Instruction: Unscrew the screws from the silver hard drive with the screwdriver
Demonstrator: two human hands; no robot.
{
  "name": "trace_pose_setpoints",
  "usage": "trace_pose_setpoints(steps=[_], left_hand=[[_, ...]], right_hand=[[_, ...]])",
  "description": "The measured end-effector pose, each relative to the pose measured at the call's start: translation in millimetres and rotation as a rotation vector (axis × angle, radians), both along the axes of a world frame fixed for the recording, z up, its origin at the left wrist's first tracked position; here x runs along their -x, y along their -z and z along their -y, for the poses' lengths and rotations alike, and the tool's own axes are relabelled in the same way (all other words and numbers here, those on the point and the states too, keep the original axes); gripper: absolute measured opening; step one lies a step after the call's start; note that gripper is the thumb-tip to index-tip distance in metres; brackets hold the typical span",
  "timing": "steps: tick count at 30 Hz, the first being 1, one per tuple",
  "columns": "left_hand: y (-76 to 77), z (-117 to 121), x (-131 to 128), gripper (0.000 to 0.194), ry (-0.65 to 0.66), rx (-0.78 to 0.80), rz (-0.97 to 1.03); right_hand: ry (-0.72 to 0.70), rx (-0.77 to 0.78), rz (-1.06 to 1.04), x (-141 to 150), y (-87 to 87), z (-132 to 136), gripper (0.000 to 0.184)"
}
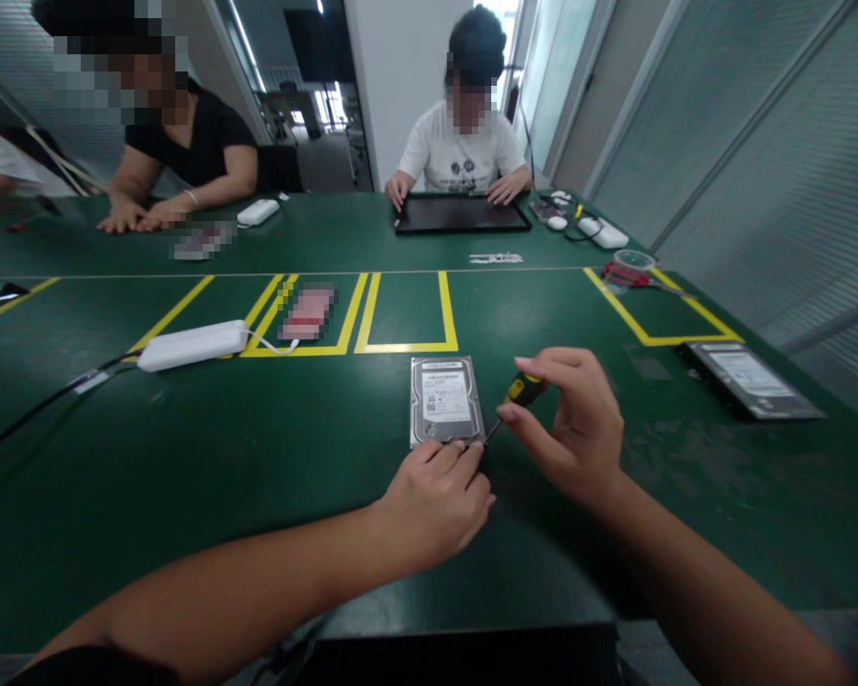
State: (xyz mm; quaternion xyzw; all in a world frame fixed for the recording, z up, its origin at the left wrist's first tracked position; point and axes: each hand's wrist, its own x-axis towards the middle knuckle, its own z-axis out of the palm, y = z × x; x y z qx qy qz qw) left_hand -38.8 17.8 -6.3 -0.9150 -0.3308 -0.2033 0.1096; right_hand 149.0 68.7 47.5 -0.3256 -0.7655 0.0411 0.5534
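A silver hard drive with a white label lies flat on the green table in front of me. My left hand is closed at its near edge, fingertips resting on the near right corner. Between the thumb and fingers of my right hand is a yellow and black screwdriver, held at a slant. Its thin shaft points down and left to that same corner, close to my left fingertips. The exact spot where the tip meets the drive is too small to make out.
Another drive-like unit lies at the right, below a clear cup beside red-handled pliers. A white power strip with a black cable and a pink phone lie left. Across the table, one co-worker holds a black panel; another sits left.
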Motion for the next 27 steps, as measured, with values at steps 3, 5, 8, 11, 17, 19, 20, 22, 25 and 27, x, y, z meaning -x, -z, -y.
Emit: trace_pose_setpoints(steps=[3,5,8,11,17,19,20,22,25,27], left_hand=[[-0.3,0.3,-0.2,0.023,-0.005,-0.001,0.002],[-0.8,0.5,-0.2,0.023,-0.002,0.005,0.000],[-1.1,0.7,-0.1,0.022,0.000,0.012,-0.006],[-0.3,0.7,0.2,0.022,-0.001,0.011,-0.006],[-0.5,0.3,-0.1,0.022,-0.003,0.001,0.004],[-1.4,0.3,-0.3,0.022,-0.002,0.000,0.009],[-1.7,0.3,-0.4,0.021,-0.002,0.002,0.009],[-2.1,0.4,-0.3,0.021,-0.001,0.004,0.010],[-2.3,0.4,-0.2,0.022,0.000,0.001,0.010],[-2.4,0.4,-0.1,0.022,-0.001,0.000,0.008]], right_hand=[[0.045,-0.044,-0.009,0.8,0.7,-1.2,0.043],[0.040,-0.032,-0.024,0.9,2.6,-1.2,0.043],[0.002,0.030,-0.079,0.6,6.6,0.1,0.049],[-0.051,0.086,-0.124,0.5,8.4,1.4,0.048],[-0.009,-0.028,-0.075,2.4,5.1,-1.6,0.043],[0.034,-0.057,-0.058,2.3,3.4,-1.8,0.042],[0.040,-0.051,-0.052,1.9,2.4,-1.2,0.040],[0.023,-0.029,-0.041,0.7,0.0,0.6,0.037],[-0.038,-0.003,-0.024,-0.7,-2.7,2.8,0.039],[-0.047,-0.006,-0.021,-0.5,-2.5,2.6,0.040]])
